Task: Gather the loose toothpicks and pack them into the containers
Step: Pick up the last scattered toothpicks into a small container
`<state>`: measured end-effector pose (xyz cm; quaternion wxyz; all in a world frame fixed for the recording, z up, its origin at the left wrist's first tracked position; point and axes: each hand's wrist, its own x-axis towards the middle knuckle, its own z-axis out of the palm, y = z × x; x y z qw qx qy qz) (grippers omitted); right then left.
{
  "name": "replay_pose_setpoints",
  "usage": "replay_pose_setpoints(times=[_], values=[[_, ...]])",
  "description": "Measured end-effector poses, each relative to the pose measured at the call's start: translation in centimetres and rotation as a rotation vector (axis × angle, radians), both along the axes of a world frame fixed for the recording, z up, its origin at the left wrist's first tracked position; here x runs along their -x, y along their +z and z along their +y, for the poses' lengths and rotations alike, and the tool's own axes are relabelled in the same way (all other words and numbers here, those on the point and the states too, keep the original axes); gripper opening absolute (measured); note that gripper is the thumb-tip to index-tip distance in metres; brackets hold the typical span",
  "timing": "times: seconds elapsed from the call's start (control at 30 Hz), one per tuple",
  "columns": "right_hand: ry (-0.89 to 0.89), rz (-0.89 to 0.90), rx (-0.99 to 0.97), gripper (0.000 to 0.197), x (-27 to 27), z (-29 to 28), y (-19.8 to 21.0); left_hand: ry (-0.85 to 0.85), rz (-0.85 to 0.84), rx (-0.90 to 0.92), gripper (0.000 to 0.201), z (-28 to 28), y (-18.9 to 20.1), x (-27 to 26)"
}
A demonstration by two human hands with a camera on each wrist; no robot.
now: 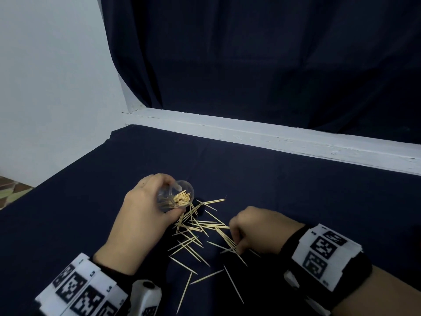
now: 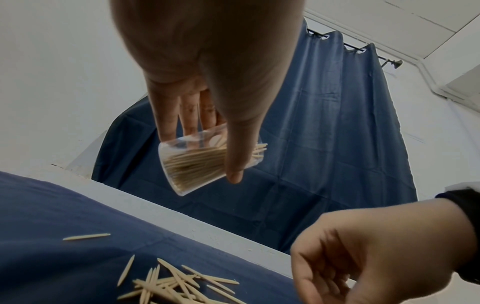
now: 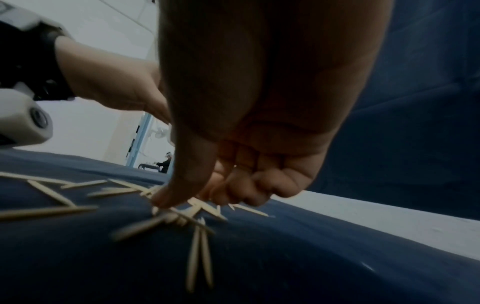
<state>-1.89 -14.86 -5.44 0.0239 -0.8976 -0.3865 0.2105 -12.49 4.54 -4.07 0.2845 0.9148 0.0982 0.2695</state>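
My left hand grips the cup, part-filled and tilted above the cloth. My right hand, fingers curled, pinches toothpicks from the loose pile mid-cloth, toward the near edge.

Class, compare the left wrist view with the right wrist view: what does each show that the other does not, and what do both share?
Only the left wrist view shows the clear container, part-filled with toothpicks, gripped by the left hand, and the curtain rod. Only the right wrist view shows the right hand with its thumb pressing down on loose toothpicks. Both show scattered toothpicks on the dark blue cloth.
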Motion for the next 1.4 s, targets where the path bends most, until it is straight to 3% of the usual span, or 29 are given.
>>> replay_pose_setpoints(times=[0.1, 0.2, 0.33, 0.43, 0.6, 0.8, 0.93, 1.1, 1.2, 1.4], values=[[-0.02, -0.04, -0.027, 0.025, 1.4, 0.6, 1.3, -0.002, -0.015, 0.012, 0.045, 0.1, -0.1, 0.0], [0.071, -0.098, 0.103, 0.043, 3.6, 1.3, 1.9, -0.006, -0.011, -0.003, 0.05, 0.1, -0.1, 0.0], [0.139, -0.006, 0.256, 0.036, 4.8, 2.1, 1.6, -0.011, -0.014, -0.008, 0.051, 0.2, -0.1, -0.1], [0.111, -0.074, 0.185, 0.022, 4.3, 2.6, 1.6, -0.004, -0.022, -0.003, 0.047, 0.4, -0.2, 0.0], [0.111, -0.129, 0.2, 0.035, 4.6, 3.2, 2.0, -0.003, -0.029, -0.006, 0.05, 0.5, -0.3, 0.1], [0.152, -0.207, 0.058, 0.02, 4.8, 3.6, 1.6, -0.004, -0.044, -0.006, 0.051, 0.7, -0.4, -0.2], [0.252, 0.013, 0.08, 0.027, 6.0, 4.4, 1.0, 0.017, -0.037, -0.01, 0.046, 0.8, -0.6, -0.2], [0.185, -0.106, 0.09, 0.016, 5.1, 4.8, 0.5, 0.024, -0.034, -0.011, 0.046, 0.6, -0.3, 0.0], [0.176, -0.168, 0.019, 0.019, 5.4, 5.0, 1.0, 0.024, -0.039, 0.002, 0.044, 0.5, -0.2, -0.1], [0.248, -0.006, -0.031, 0.045, 7.9, 6.2, 0.5, 0.035, -0.02, -0.001, 0.047, 0.8, -0.3, -0.1]])
